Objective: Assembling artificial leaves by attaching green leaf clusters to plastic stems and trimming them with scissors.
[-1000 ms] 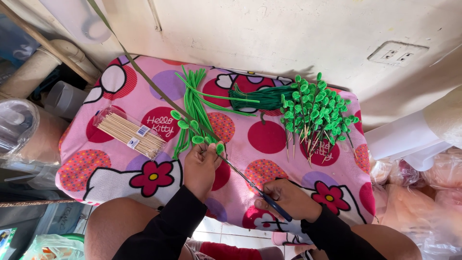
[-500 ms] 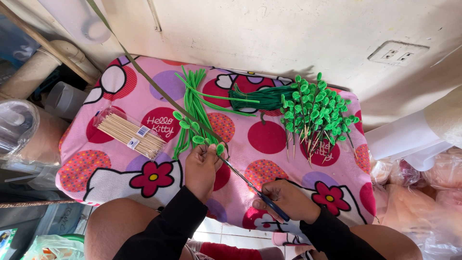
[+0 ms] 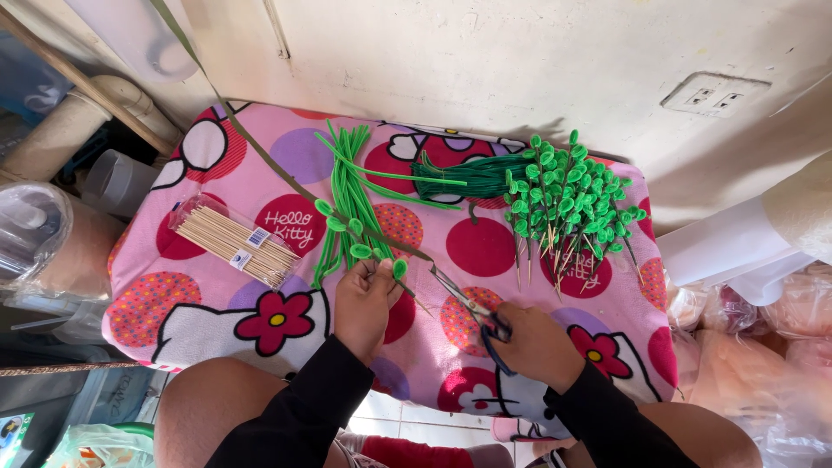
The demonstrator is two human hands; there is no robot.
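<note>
My left hand (image 3: 364,299) pinches a thin green stem with a looped leaf tip (image 3: 399,268) near the front of a pink patterned cloth (image 3: 485,247). A dull green ribbon (image 3: 260,156) runs diagonally from the upper left down to my hands. My right hand (image 3: 537,347) grips scissors with blue handles (image 3: 472,308), blades pointing toward the left hand. Beside the left hand lies a loose bunch of bright green stems (image 3: 347,199). A larger pile of finished green-leaf sticks (image 3: 563,204) lies at the right.
A clear pack of wooden skewers (image 3: 234,243) lies on the cloth's left. A wall with a socket (image 3: 715,95) stands behind. Plastic bags (image 3: 763,347) crowd the right side, and tubes and plastic containers (image 3: 52,217) sit at the left. My knees show below.
Both hands stay in nearly the same place; the left hand's fingers shift slightly on the green stem.
</note>
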